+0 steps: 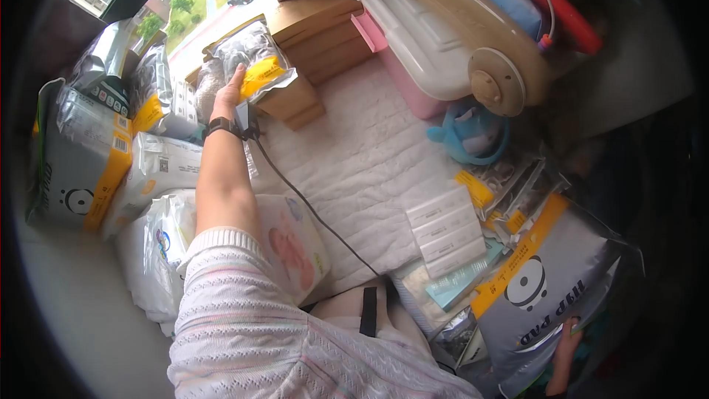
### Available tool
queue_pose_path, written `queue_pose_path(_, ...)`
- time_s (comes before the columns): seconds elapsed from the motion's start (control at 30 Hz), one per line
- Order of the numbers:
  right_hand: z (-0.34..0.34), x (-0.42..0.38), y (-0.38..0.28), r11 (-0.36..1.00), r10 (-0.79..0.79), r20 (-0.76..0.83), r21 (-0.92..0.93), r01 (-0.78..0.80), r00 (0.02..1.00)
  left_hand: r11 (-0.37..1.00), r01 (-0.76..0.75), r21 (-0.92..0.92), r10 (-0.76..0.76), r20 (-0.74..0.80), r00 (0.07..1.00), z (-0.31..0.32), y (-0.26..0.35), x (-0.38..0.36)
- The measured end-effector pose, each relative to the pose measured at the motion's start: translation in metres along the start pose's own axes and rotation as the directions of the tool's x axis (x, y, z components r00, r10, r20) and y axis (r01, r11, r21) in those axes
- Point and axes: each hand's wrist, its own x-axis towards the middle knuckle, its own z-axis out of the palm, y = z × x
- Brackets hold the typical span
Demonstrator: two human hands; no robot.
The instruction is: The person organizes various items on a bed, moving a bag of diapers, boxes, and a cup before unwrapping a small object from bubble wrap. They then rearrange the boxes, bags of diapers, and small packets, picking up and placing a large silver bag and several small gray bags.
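Note:
My left hand [230,94] reaches forward to a clear-and-yellow plastic pack [255,55] by the window. The thumb lies along the pack's side and the other fingers are hidden behind it; the hand looks closed on it. A band with a small device and cable sits on that wrist. At the lower right, my right hand [567,343] grips the edge of a large grey and orange pad package [535,284] printed with a round eye-like figure. This package stands tilted, its lettering upside down. Beneath the left hand's pack is a brown cardboard box [292,106].
Several diaper-like packs, including a grey one [70,170] and a white one [159,244], line the left side. A white quilted mat [347,148] covers the middle. A pink-and-white bin [421,52] and blue ring-shaped item [473,133] stand right. White packets [447,229] lie nearer.

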Motion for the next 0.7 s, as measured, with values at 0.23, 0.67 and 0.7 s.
queue_pose_path(0.23, 0.0, -0.002, -0.011, 0.994, 0.075, -0.024, -0.075, -0.077, 0.997, 0.982, 0.057, 0.18, -0.068, 0.052, 0.996, 0.006, 0.007, -0.026)
queue_pose_path(0.67, 0.025, 0.005, 0.001, 0.993, -0.074, -0.176, -0.1, 0.057, 0.982, 0.299, -0.315, 0.901, 0.696, 0.021, 0.718, 0.18, -0.019, -0.166)
queue_pose_path(0.7, 0.03, 0.005, -0.004, 0.997, -0.068, -0.188, -0.035, 0.062, 0.98, 0.415, -0.424, 0.805, 0.622, 0.089, 0.778, 0.208, -0.044, -0.193)
